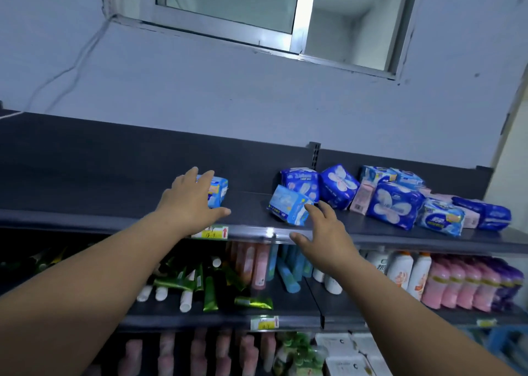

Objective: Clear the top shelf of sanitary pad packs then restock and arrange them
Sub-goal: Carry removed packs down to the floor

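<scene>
A person reaches with both bare arms to the dark top shelf (114,204) of a shop rack, beneath a metal-framed window (257,13) in a pale wall.

The left hand (190,201) lies over a light blue sanitary pad pack (218,191), fingers spread across its top and left side and thumb stretched along the shelf's near edge; whether it is truly gripping or only resting there cannot be told. That pack stands alone at mid-shelf, upright on a long edge, its long axis running from near to far.

The right hand (323,233) is released, fingers splayed, its fingertips just touching a second light blue pack (288,207). This one is tilted, its printed face turned up and toward the near left, long axis slanting from near right to far left.

Farther right, a loose heap of dark blue packs (394,204), light blue packs (441,218) and pink packs (363,200) leans and lies at mixed angles toward the shelf's right end. A yellow price tag (213,233) hangs on the shelf's front rail under the left hand.

On the shelf below stand green tubes (208,287), white bottles (400,270) and pink bottles (457,287).
</scene>
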The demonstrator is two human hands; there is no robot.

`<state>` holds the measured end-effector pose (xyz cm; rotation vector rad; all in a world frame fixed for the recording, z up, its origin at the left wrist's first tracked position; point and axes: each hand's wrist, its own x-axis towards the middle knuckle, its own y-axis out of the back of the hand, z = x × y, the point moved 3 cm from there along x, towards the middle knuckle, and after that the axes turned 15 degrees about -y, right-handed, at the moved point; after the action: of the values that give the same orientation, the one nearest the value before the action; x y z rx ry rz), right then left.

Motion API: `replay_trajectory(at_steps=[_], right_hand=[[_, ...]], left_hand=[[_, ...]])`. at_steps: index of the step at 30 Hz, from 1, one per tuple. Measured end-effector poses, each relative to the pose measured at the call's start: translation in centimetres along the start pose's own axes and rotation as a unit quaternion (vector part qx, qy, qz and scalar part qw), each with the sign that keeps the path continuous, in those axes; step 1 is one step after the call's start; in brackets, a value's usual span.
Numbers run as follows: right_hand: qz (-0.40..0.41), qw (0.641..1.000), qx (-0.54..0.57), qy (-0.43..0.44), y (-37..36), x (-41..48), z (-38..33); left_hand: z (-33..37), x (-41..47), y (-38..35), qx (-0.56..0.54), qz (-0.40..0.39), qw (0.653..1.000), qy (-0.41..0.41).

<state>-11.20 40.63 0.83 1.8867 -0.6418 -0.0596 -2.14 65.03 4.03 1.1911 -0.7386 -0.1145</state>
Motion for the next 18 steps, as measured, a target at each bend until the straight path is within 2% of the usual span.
replay_trajectory(at_steps=[8, 18], right_hand=[[0.011, 0.995, -0.006, -0.097, -4.1, 11.3, -2.5], [-0.005, 0.980, -0.052, -0.191, -7.9, 20.3, -3.9]], left_hand=[[-8.6, 11.7, -5.3, 0.010, -0.060, 0.998, 0.000], [-15.7, 20.7, -10.4, 0.082, -0.174, 0.980, -0.045]])
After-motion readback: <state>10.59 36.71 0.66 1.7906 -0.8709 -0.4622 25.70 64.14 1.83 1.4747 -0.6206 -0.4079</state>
